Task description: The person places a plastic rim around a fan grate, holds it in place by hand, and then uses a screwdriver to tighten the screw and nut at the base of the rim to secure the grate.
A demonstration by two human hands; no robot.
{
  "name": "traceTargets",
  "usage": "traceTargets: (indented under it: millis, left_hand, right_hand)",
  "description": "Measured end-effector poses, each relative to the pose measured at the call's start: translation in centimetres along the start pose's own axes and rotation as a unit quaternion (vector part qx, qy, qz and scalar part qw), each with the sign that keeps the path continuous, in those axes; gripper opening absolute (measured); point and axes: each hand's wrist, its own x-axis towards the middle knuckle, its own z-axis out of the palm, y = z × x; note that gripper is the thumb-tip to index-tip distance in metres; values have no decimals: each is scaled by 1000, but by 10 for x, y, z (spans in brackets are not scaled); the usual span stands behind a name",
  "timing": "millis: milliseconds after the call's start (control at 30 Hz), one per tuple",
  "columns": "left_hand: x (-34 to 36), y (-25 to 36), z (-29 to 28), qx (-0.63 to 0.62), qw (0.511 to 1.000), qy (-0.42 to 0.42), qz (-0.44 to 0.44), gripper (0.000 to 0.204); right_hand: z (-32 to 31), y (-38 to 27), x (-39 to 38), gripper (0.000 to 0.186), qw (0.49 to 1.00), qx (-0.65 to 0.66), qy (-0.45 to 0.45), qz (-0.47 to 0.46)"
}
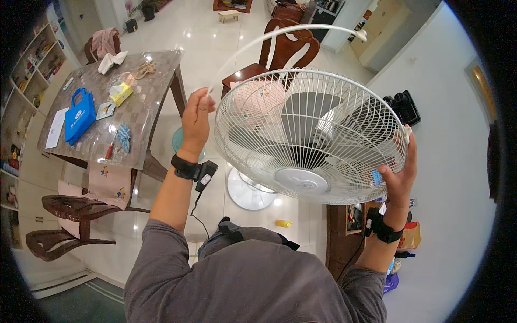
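Observation:
A floor fan stands in front of me, its round white wire guard (258, 156) tilted upward. Dark grey blades (309, 113) show through the wires, and a silver disc (302, 181) sits at the guard's front centre. My right hand (399, 177) grips the guard's rim on the right side. Left of the guard, my left hand (196, 121) pinches one end of a thin white curved band (318, 26). That band arcs over the far side of the guard, apart from it, and its other end hangs free at upper right. Below stands the fan's round white base (251, 194).
At left, a table (142, 102) carries a blue bag (81, 116), a yellow tissue pack (121, 94) and a screwdriver (110, 149). Wooden chairs stand beyond the fan (288, 43) and at lower left (75, 207). A yellow bottle (284, 223) lies on the floor. A white wall (447, 107) rises at right.

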Motion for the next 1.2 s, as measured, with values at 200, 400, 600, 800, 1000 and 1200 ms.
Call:
traceTargets:
  millis: [200, 400, 600, 800, 1000, 1200]
  left_hand:
    - [-6, -23, -9, -24, 999, 24, -36, 36]
    - [-2, -36, -12, -28, 998, 22, -52, 38]
    - [19, -19, -16, -39, 996, 13, -81, 43]
    - [46, -33, -28, -92, 991, 13, -94, 44]
    - [53, -42, -28, -83, 988, 30, -128, 43]
    - [63, -47, -29, -159, 978, 44, -128, 44]
  right_hand:
    - [-3, 6, -2, 121, 1000, 16, -5, 26]
    - [-5, 9, -1, 120, 1000, -7, -11, 12]
    - [-3, 3, -2, 121, 999, 26, -11, 38]
    - [-5, 8, -2, 119, 999, 29, -10, 24]
    - [-3, 9, -3, 119, 1000, 25, -6, 18]
    - [-4, 10, -5, 120, 998, 49, -7, 36]
